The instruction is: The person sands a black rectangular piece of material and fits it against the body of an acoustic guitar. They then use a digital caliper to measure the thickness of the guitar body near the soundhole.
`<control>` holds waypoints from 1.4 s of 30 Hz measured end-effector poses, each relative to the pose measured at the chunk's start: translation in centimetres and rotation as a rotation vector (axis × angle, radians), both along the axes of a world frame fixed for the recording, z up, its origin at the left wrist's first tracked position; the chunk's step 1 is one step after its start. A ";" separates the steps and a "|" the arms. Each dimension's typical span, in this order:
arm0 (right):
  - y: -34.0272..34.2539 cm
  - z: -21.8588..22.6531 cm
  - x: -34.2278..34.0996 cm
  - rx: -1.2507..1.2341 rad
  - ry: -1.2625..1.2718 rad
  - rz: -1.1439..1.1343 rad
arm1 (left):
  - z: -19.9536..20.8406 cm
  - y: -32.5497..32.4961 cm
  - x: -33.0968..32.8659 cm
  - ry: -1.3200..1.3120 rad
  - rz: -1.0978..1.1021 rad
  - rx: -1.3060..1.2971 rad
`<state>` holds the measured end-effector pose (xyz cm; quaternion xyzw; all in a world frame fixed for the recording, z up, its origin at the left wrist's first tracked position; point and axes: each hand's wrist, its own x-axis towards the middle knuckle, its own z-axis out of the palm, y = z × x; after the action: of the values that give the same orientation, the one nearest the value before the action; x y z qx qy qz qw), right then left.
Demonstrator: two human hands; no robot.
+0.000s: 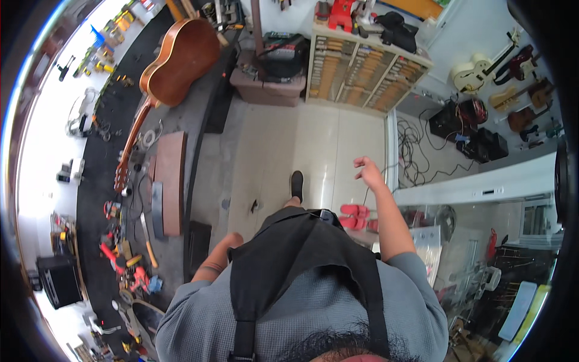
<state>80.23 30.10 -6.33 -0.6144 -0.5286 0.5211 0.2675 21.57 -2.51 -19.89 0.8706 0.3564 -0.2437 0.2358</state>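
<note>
My right hand [369, 172] is held out ahead of me over the tiled floor, its fingers loosely bent and apart, with nothing in it. Low at my left side, my left hand [232, 239] is partly covered by my apron [283, 259], and its fingers cannot be made out. The workbench [202, 99] runs along my left. On it a brown acoustic guitar [187, 60] lies face down, its neck pointing toward me. Closer in lie a flat brown board [174, 187], a grey strip [157, 208] and a wooden-handled tool [151, 250]. Neither hand visibly touches any of these.
A cabinet of narrow shelves [341, 66] stands ahead, with a plastic bin [265, 90] to its left. Pink sandals [354, 217] sit on the floor at right. Beyond the glass partition lie tangled cables [413, 145]; guitars [473, 72] hang on the wall.
</note>
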 end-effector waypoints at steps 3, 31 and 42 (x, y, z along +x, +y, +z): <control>2.8 -5.8 3.0 0.348 -0.208 0.188 | 4.3 10.5 4.6 -0.241 0.545 -0.484; 71.2 13.8 25.0 0.826 -0.356 -0.379 | 13.0 70.5 20.9 -0.274 0.748 0.003; 98.3 25.6 32.3 0.568 -0.352 0.218 | 10.6 67.1 32.9 -0.868 1.913 -0.313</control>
<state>112.55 128.38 19.30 -0.5357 -0.7530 0.2650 0.2752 54.50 64.59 -9.29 0.2005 0.7429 0.3315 0.5460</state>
